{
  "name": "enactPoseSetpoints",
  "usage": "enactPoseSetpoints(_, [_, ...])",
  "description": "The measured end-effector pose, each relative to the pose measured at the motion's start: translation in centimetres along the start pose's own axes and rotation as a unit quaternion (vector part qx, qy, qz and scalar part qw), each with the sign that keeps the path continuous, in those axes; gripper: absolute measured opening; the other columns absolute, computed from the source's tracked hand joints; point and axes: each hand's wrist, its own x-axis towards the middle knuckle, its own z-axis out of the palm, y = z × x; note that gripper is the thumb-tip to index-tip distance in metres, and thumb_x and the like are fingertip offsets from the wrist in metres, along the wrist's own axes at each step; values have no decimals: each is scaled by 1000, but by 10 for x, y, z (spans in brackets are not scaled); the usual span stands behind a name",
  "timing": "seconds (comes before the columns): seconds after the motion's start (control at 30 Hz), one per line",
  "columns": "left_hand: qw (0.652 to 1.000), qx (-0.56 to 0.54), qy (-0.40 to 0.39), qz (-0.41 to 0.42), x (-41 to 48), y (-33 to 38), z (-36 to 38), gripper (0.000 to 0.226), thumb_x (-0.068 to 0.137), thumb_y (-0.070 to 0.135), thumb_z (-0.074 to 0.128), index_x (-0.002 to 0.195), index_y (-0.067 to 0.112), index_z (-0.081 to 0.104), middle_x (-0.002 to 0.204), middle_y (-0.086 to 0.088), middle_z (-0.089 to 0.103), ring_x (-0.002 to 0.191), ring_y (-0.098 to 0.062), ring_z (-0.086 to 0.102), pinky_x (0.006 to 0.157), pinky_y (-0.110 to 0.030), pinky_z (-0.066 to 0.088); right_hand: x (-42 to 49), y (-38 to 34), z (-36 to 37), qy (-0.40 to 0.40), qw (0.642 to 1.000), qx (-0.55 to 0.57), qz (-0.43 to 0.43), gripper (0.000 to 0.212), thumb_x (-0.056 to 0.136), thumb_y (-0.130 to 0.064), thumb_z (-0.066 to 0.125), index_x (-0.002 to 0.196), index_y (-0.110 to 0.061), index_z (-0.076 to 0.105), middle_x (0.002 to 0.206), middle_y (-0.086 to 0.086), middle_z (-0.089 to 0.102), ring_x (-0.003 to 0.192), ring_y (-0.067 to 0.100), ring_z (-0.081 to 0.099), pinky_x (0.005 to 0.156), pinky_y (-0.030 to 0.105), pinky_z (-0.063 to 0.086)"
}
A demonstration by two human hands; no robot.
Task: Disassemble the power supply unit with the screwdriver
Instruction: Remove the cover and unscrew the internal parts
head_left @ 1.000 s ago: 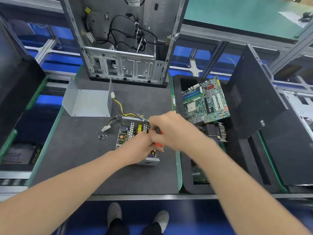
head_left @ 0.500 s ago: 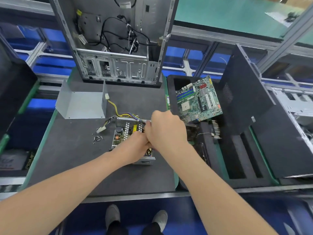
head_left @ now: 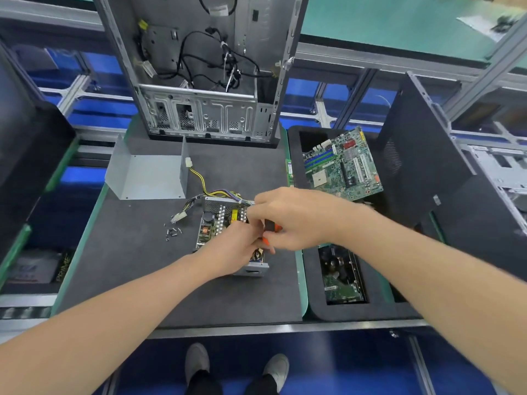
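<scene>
- Fingers of the right hand were seen curled tight round the orange-and-black handle of the screwdriver. Its tip was hidden between the two hands.
- The left hand was laid on the near right part of the power supply, its fingers bent up against the screwdriver. Whether they pinched the shaft or a part of the unit could not be told.
- The power supply was found directly beneath both hands on the grey mat, its long axis running away from the person. Its insides were bared, with coloured cables trailing off its far end.
- The screwdriver appeared to be angled down and leftward into the right side of the unit, so the right hand was judged the working one and the left the steadying one.
- A pile of loose screws lay on the mat just left of the unit.
- The grey metal cover stood apart behind and to the left, with nothing seen in it.
- The foam tray at the right held a green circuit board propped in its far pocket and a second board sunk in its near slot. A black side panel leaned at its right.
- The upright computer case at the back held only wiring.
</scene>
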Motion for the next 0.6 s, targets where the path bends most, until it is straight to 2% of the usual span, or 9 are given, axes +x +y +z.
enactPoseSetpoints(0.07, [1000,1,10,-5,2,-3,3,30,102,-1,47,111,10,73,109,5,78,100,-15,69,80,-17,46,-2,-13,10,110,981,-24,156,22,92,-37,59,92,-16,54,78,-1,50,74,30,55,61,37,43])
enactPoseSetpoints(0.13, [1000,13,16,-5,2,-3,6,28,100,-2,47,107,12,70,100,13,78,90,-13,66,69,-14,44,3,-30,19,198,919,-31,339,34,95,-47,54,83,-17,44,66,2,41,65,34,48,58,36,35])
enactPoseSetpoints(0.17, [1000,17,25,1,2,-2,7,28,100,-2,49,95,15,70,88,14,75,85,-17,63,64,-13,42,9,-37,24,207,893,-31,399,35,96,-47,53,81,-18,42,65,4,43,64,33,45,58,35,33])
enactPoseSetpoints(0.23, [999,-15,49,12,1,-2,6,51,99,-4,50,64,34,52,76,15,67,78,-16,56,58,-7,37,18,-44,34,175,880,-20,441,24,97,-35,53,83,-18,42,74,7,53,71,37,53,60,35,32])
enactPoseSetpoints(0.3, [998,-52,40,13,0,-1,3,58,99,-2,52,61,41,45,70,32,62,71,12,57,63,4,35,20,-37,32,136,914,-6,382,15,93,-23,54,87,-17,42,70,4,45,73,39,52,58,36,33])
enactPoseSetpoints(0.37, [998,-63,9,9,-1,-3,2,33,104,8,56,84,30,70,75,33,63,78,33,51,72,6,35,14,-23,16,62,961,47,266,14,90,-24,57,89,-18,44,70,3,47,74,37,53,57,39,42])
enactPoseSetpoints(0.47, [994,-105,1,36,0,-5,-1,12,102,14,64,113,17,68,102,21,72,95,25,59,80,0,40,1,-7,-7,-41,986,79,143,15,92,-24,64,93,-19,50,84,1,60,80,25,56,71,44,53])
enactPoseSetpoints(0.53, [985,-165,15,40,-3,-2,-3,11,98,23,68,108,24,64,103,15,77,100,7,70,79,-10,48,-5,-2,-11,-64,990,74,98,17,90,-22,68,95,-16,53,91,2,60,82,21,53,75,42,50])
enactPoseSetpoints(0.6, [979,-197,44,37,-6,0,-7,5,92,39,66,95,36,65,92,17,75,89,-3,73,74,-20,52,-8,1,-11,-66,993,75,63,18,86,-18,72,97,-15,57,95,2,57,82,16,51,74,35,45])
